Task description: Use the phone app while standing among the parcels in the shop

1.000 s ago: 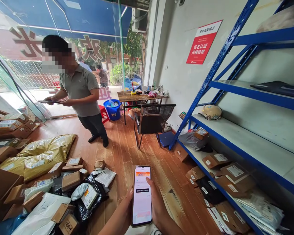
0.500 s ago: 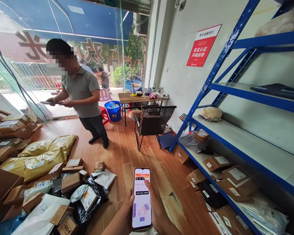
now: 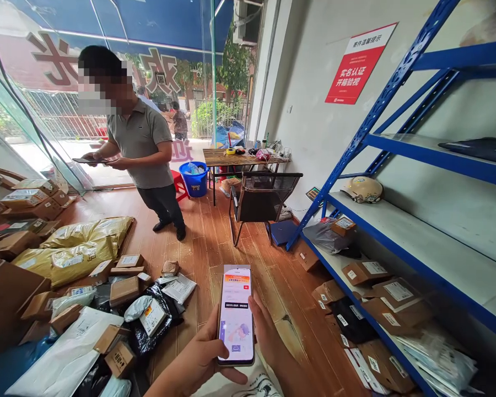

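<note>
A smartphone (image 3: 235, 315) with a lit screen stands upright low in the middle of the head view. My left hand (image 3: 196, 361) cradles it from the left and below, fingers curled under its bottom edge. My right hand (image 3: 268, 336) grips its right side, thumb resting on the right part of the screen. A heap of parcels (image 3: 107, 325), cardboard boxes and plastic mailers, lies on the wooden floor just to the left.
Another person (image 3: 143, 149) stands at the back left, looking at a device in their hands. Blue metal shelving (image 3: 400, 231) with boxes and a helmet (image 3: 361, 189) runs along the right. A chair (image 3: 262, 201), a table (image 3: 240, 160) and a blue bucket (image 3: 195, 182) stand behind.
The phone has risen a little in view and its screen content changed. My left hand now shows more, with fingers under the phone. The view shifted slightly right.
</note>
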